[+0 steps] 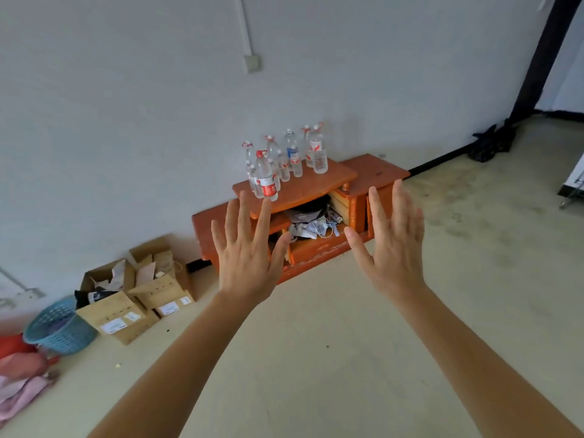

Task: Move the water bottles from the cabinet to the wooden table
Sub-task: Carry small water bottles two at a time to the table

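Note:
Several clear water bottles [286, 159] with red or blue labels stand upright on the raised top of a low orange wooden cabinet [376, 173] against the white wall. My left hand [248, 251] and my right hand [393, 245] are both stretched out in front of me with fingers spread and straight, holding nothing. They hover in the air short of the cabinet, well apart from the bottles. The nearest bottle [267, 180], red-labelled, shows just above my left fingertips. No wooden table is in view.
The cabinet's open shelf holds crumpled paper and cables [311, 224]. Open cardboard boxes [136, 292] and a blue plastic basket [58, 327] sit on the floor to the left, with pink cloth [19, 380] at the edge. A black bag [491, 143] lies far right by a doorway.

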